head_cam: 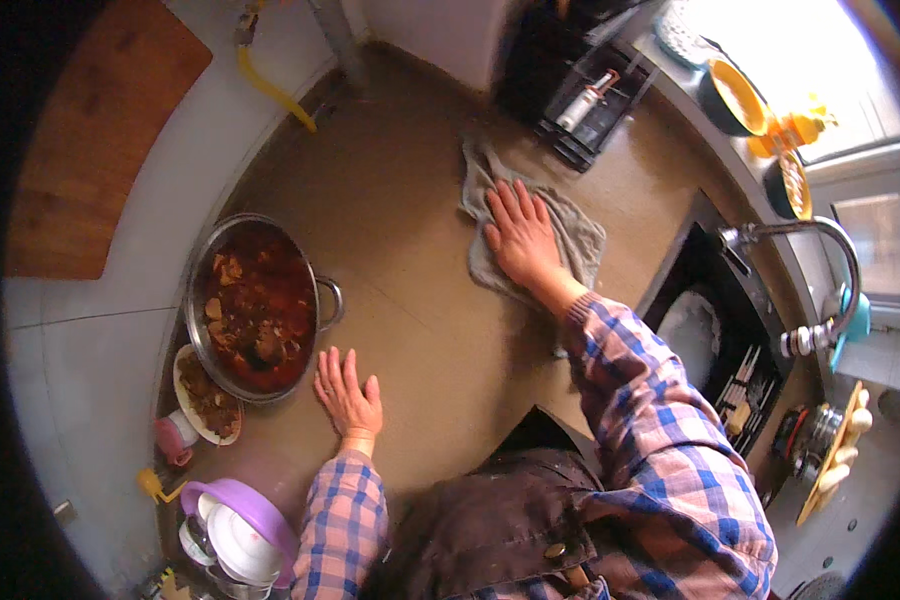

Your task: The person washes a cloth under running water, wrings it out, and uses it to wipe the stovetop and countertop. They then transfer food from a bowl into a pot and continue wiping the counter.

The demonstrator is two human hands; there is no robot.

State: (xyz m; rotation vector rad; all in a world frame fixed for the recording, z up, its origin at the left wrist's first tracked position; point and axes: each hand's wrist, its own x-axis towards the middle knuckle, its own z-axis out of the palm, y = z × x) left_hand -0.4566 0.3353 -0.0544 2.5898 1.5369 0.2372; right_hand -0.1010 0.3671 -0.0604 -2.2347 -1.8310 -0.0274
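Under the flat palm of my right hand [521,236] lies a crumpled grey cloth [581,232], pressed onto the brown countertop [390,187]. My fingers are stretched out over the cloth rather than closed around it. On the left, my left hand [349,397] rests palm down on the counter with nothing in it, its fingers a little apart. Just beyond those fingertips stands a round steel pot [330,300] with a loop handle, holding a red stew with chunks in it. Beside the pot is an oval dish of food [208,397].
A black rack [570,142] holding a white tube stands at the back. To the right is a dark sink [667,285] with a curved faucet [840,232]. Bowls [731,97] line the windowsill. A purple basin [247,499] with white dishes sits at lower left. A yellow hose [270,86] runs down the wall.
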